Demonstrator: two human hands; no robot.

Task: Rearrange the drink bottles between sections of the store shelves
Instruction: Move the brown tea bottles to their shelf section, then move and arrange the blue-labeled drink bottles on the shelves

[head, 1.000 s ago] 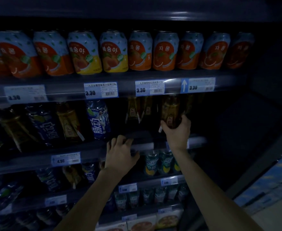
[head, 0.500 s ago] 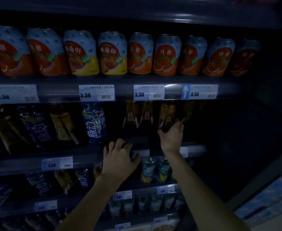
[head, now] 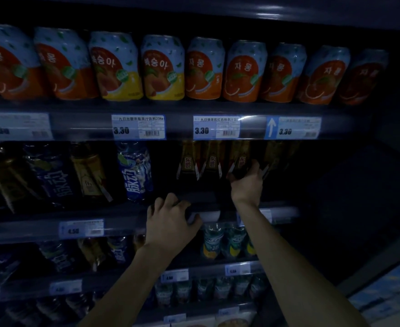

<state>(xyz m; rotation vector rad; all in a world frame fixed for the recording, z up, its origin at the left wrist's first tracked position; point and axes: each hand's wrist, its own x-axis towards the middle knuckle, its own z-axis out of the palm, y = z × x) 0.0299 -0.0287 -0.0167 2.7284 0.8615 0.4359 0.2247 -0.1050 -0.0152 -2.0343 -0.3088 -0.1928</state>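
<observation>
On the dim second shelf stand several dark gold-labelled bottles. My right hand (head: 247, 182) is wrapped around the lower part of one gold-labelled bottle (head: 240, 159), which stands upright beside two matching bottles (head: 200, 161) on its left. My left hand (head: 170, 223) rests with curled fingers on the front rail of the second shelf (head: 123, 220), holding no bottle. A blue sports-drink bottle (head: 136, 172) stands left of a gap on the same shelf.
A row of orange and yellow juice cans (head: 161, 69) fills the top shelf above price tags (head: 138, 127). Green-capped bottles (head: 225, 239) sit on the third shelf. More bottles lean at the far left (head: 52, 175). The shelf's right end is dark.
My right hand has pushed the gold-labelled bottle further back onto the shelf, upright among its neighbours. My left hand stays on the rail. The camera has moved closer.
</observation>
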